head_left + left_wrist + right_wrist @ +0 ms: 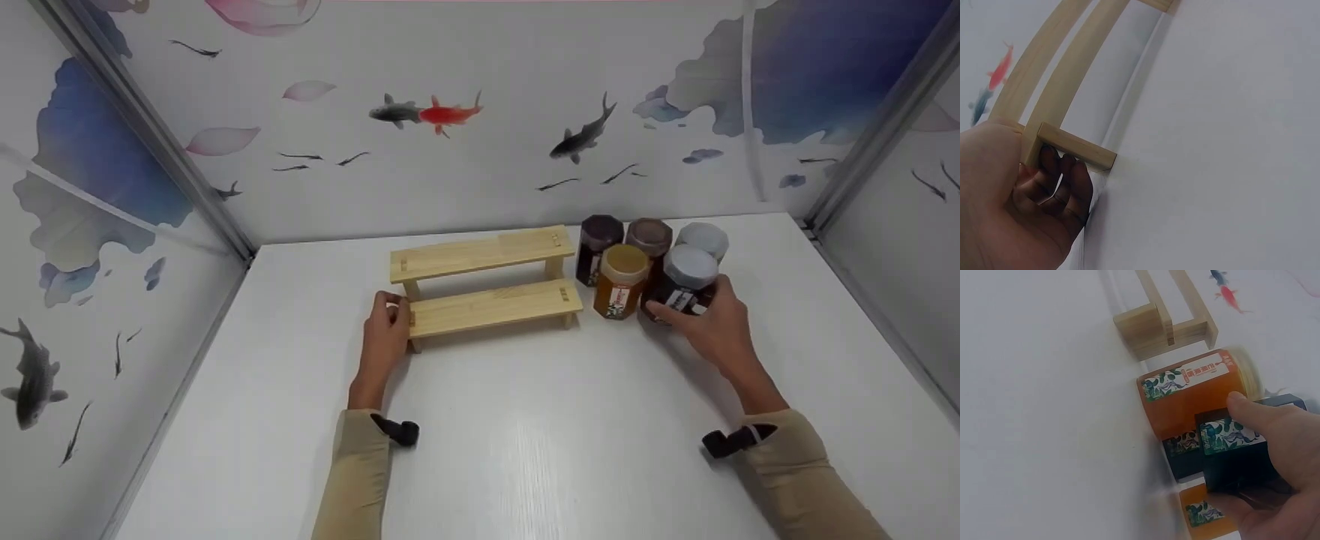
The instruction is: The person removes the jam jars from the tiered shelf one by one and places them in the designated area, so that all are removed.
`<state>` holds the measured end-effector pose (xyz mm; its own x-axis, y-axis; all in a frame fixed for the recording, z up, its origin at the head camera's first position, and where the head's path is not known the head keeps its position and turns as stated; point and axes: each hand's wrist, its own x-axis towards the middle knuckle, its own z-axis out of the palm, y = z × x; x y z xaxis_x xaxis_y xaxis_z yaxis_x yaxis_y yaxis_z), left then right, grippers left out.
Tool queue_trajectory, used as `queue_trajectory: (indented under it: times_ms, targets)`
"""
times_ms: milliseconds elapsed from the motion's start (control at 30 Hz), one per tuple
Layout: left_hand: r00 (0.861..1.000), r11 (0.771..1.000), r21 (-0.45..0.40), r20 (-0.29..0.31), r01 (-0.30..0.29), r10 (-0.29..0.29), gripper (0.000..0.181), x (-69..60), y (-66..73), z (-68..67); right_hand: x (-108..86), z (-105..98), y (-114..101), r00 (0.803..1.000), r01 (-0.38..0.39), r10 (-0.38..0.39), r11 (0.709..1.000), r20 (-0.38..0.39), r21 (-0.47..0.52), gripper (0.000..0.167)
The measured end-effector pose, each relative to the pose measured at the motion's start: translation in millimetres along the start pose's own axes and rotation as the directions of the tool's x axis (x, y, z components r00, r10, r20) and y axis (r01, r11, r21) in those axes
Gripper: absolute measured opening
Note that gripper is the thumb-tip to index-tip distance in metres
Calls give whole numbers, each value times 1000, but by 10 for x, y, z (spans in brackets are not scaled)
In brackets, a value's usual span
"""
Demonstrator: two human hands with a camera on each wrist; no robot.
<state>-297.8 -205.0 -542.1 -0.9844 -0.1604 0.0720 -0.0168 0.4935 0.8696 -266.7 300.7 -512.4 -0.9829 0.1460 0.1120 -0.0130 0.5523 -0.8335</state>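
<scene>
A two-step wooden rack (491,309) stands on the white table. My left hand (384,334) grips the left end of its lower step; in the left wrist view, curled fingers (1078,180) lie against the end leg, and the thumb is mostly hidden. To the right, my right hand (720,326) holds a dark jar (1235,467) with a whitish lid (691,267), thumb on one side and fingers on the other. Whether this jar touches the table cannot be told. Beside it stands an amber jar (621,289) with a yellowish lid.
Behind these are a dark purple-lidded jar (600,247), a brown-lidded jar (649,236) and another pale-lidded jar (705,238), close together. White panels (480,187) printed with fish and petals enclose the table (525,442) at the back and sides.
</scene>
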Motion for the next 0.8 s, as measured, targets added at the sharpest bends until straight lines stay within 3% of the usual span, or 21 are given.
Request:
queue_trajectory:
  times_ms: [267, 600, 800]
  targets:
    - [1000, 1000, 11, 3, -8, 8, 31, 13, 32, 8, -15, -8, 62, 999, -11, 17, 993, 52, -117, 111]
    - [1000, 1000, -10, 1, -2, 2, 30, 22, 22, -5, 33, 27, 85, 998, 13, -7, 995, 56, -98, 106]
    - [1000, 1000, -11, 4, 16, -16, 30, 4, 20, 13, 59, 43, 98, 999, 41, -38, 991, 21, -131, 96]
